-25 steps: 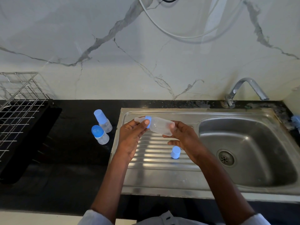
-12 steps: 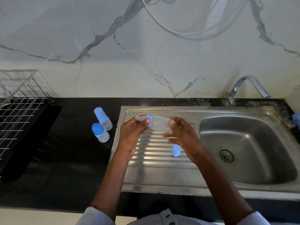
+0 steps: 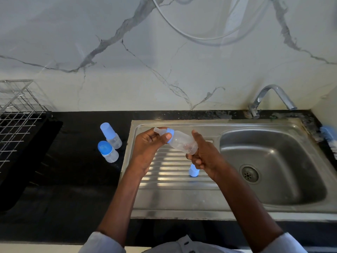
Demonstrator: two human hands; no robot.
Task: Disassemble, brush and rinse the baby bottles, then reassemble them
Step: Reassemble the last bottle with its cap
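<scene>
While held tilted over drainboard: baby bottle (image 3: pixel 182 142), L hand (image 3: pixel 148 143) fingers curled round blue collar (image 3: pixel 170 136)/teat, R hand (image 3: pixel 204 154) gripping base; loose cap (image 3: pixel 193 172) just below R hand.

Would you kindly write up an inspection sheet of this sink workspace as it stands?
Surface: black counter, steel drainboard.
Job's things: held bottle, tilted, collar and teat on; two capped bottles on the counter; blue cap on the drainboard.
Clutter: blue brush, partly cut off.
Hands: left hand at the collar; right hand grips the base.
Cables: white hose on the wall.
Surroundings: tap, wire rack.
</scene>
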